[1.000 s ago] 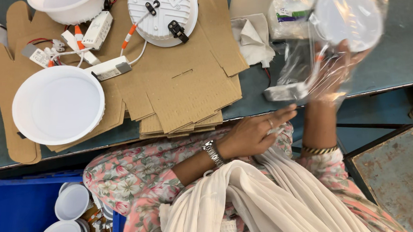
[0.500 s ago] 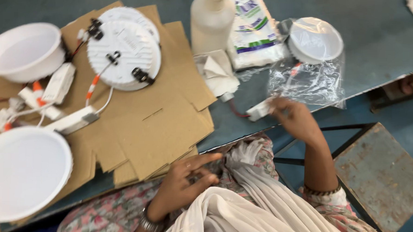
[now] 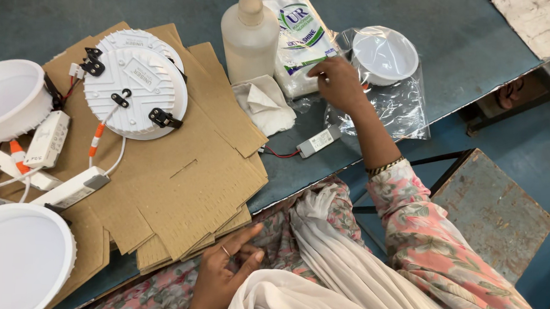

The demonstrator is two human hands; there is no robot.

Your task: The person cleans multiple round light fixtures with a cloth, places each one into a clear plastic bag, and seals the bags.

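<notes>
Surface: blue-grey workbench [image 3: 139, 6] with flattened cardboard sheets [image 3: 181, 187] on it; a worn metal stool [image 3: 492, 213] stands beside it.
Right hand: right hand [image 3: 340, 83] pinches the edge of a clear plastic bag [image 3: 382, 110] holding a white round downlight [image 3: 384, 54].
Left hand: left hand [image 3: 226, 273] rests loosely curled in the lap, holding nothing.
Progress: downlight is bagged; its small driver [image 3: 319, 141] and red wire lie outside the bag.
Left to do: judging by the layout, three more downlights [image 3: 136, 83] wait unbagged.
Nearby: plastic bottle [image 3: 249, 39], printed pouch [image 3: 302, 38], crumpled cloth [image 3: 265, 104].
</notes>
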